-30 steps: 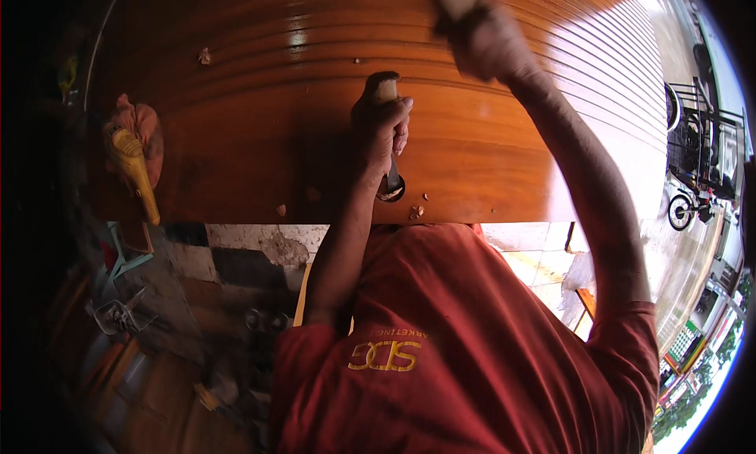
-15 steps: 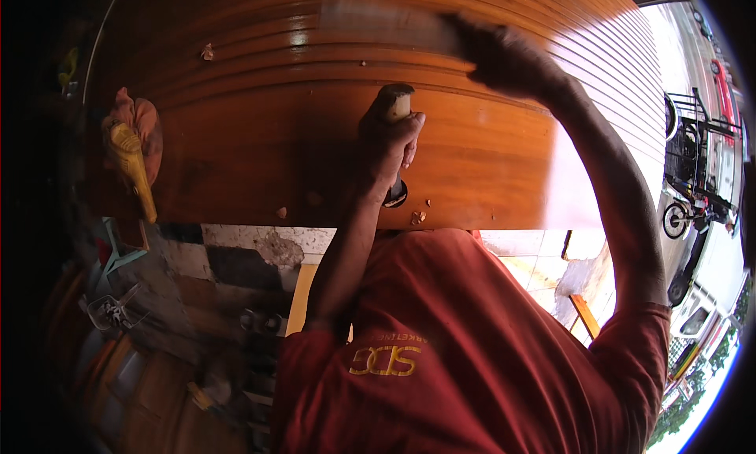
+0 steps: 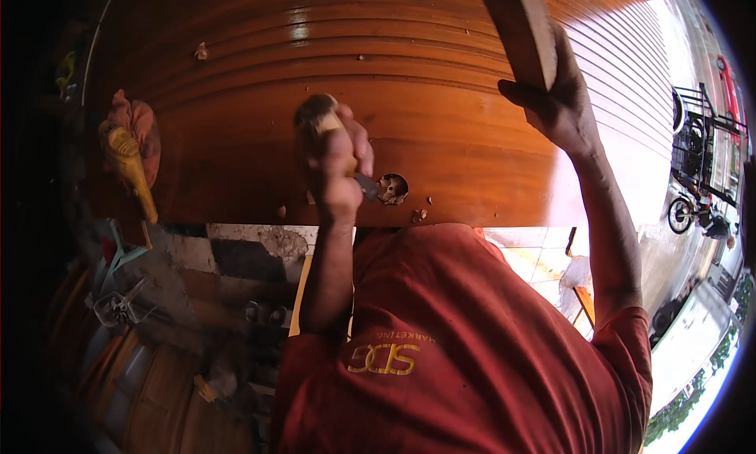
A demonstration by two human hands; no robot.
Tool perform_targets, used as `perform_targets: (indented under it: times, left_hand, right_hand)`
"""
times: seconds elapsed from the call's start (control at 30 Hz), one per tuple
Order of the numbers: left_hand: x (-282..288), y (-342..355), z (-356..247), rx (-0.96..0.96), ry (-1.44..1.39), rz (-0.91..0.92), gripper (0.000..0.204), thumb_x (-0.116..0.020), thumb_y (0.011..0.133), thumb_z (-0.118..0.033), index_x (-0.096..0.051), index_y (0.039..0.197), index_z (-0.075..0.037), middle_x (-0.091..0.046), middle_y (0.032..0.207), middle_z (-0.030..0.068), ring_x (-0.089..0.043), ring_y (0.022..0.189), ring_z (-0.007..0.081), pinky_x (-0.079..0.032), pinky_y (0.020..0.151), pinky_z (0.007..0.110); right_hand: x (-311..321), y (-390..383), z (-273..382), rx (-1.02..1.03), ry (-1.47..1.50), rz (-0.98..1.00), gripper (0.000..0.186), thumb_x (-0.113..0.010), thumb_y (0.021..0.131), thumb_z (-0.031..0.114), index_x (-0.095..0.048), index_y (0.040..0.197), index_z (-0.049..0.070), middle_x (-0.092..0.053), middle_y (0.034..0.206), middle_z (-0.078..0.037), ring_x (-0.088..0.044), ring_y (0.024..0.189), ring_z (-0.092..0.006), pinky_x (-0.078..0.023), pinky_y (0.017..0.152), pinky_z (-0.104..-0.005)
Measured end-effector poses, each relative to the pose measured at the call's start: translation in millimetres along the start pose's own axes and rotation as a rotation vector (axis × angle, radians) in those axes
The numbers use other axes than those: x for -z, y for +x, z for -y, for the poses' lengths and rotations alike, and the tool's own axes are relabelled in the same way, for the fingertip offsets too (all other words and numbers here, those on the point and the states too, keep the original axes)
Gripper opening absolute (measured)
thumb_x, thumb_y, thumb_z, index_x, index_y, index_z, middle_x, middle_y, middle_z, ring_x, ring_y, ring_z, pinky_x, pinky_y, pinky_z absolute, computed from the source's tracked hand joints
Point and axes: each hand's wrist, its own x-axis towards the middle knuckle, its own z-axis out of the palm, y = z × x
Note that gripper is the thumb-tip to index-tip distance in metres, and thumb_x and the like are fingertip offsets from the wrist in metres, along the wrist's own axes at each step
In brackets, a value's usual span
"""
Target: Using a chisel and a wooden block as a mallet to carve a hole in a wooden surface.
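Observation:
My left hand (image 3: 340,166) is wrapped round a chisel (image 3: 318,117), whose worn wooden handle end points up and away from me. Its dark blade tip shows beside a round hole (image 3: 392,189) near the front edge of a varnished wooden panel (image 3: 465,147). Rough wood and chips line the hole. Farther to the right, my right hand (image 3: 563,107) grips a flat wooden block (image 3: 524,33), raised above the panel with its far end cut off by the picture's top edge.
On the panel's left lies a yellow tool (image 3: 128,166) on a pinkish cloth (image 3: 144,123). Wood chips (image 3: 420,215) lie near the hole, others farther back. Grooves run across the far part. A motorcycle (image 3: 687,210) stands outside at right.
My left hand has shifted left and tilted the chisel, uncovering the hole. My right hand has swung rightward, and the wooden block has turned from pointing left to pointing away from me.

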Motion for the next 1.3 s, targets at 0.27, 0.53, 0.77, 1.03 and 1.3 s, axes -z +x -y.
perform_targets:
  times: [0.27, 0.53, 0.77, 1.03, 1.3]
  left_hand:
    - [-11, -19, -1, -0.083, 0.173, -0.041, 0.044, -0.062, 0.102, -0.031, -0.051, 0.134, -0.003, -0.055, 0.087, 0.0109, -0.056, 0.056, 0.0172, -0.05, 0.048, 0.031]
    - [-18, -5, 20, -0.068, -0.068, -0.183, 0.032, -0.071, 0.101, -0.024, -0.058, 0.119, -0.002, -0.054, 0.077, 0.0045, -0.051, 0.057, 0.0119, -0.043, 0.044, 0.027]
    - [-28, -13, 29, -0.217, 0.097, -0.21, 0.023, -0.074, 0.097, -0.015, -0.058, 0.111, -0.004, -0.056, 0.086, 0.0043, -0.052, 0.061, 0.0109, -0.044, 0.046, 0.027]
    - [-24, -17, 40, -0.185, 0.064, -0.219, 0.021, -0.073, 0.097, -0.006, -0.056, 0.109, -0.007, -0.055, 0.086, 0.0029, -0.051, 0.061, 0.0101, -0.044, 0.047, 0.028]
    - [-5, -61, 49, -0.084, 0.148, -0.196, 0.025, -0.071, 0.096, -0.003, -0.05, 0.109, -0.008, -0.056, 0.084, 0.0026, -0.056, 0.064, 0.0109, -0.048, 0.053, 0.029]
  right_hand:
    - [-3, -25, 1, -0.113, 0.024, -0.093, 0.083, -0.086, 0.083, 0.013, -0.044, 0.155, 0.012, -0.067, 0.101, -0.004, -0.062, 0.074, -0.0105, -0.05, 0.06, -0.0268]
    - [-1, -40, 5, -0.145, 0.068, -0.106, 0.083, -0.086, 0.082, 0.014, -0.045, 0.154, 0.009, -0.063, 0.12, -0.005, -0.059, 0.108, -0.0167, -0.051, 0.09, -0.0342]
    - [2, -52, 4, -0.105, 0.181, -0.138, 0.077, -0.084, 0.084, 0.008, -0.046, 0.151, 0.01, -0.06, 0.111, -0.003, -0.058, 0.097, -0.0118, -0.05, 0.075, -0.0286]
    - [6, -46, -6, 0.16, 0.006, -0.144, 0.075, -0.085, 0.085, 0.009, -0.047, 0.149, 0.011, -0.062, 0.095, -0.001, -0.058, 0.069, -0.0085, -0.047, 0.057, -0.026]
    - [13, -54, 52, 0.017, 0.131, -0.156, 0.066, -0.085, 0.086, 0.006, -0.05, 0.143, 0.007, -0.065, 0.099, -0.003, -0.061, 0.084, -0.0109, -0.051, 0.072, -0.0289]
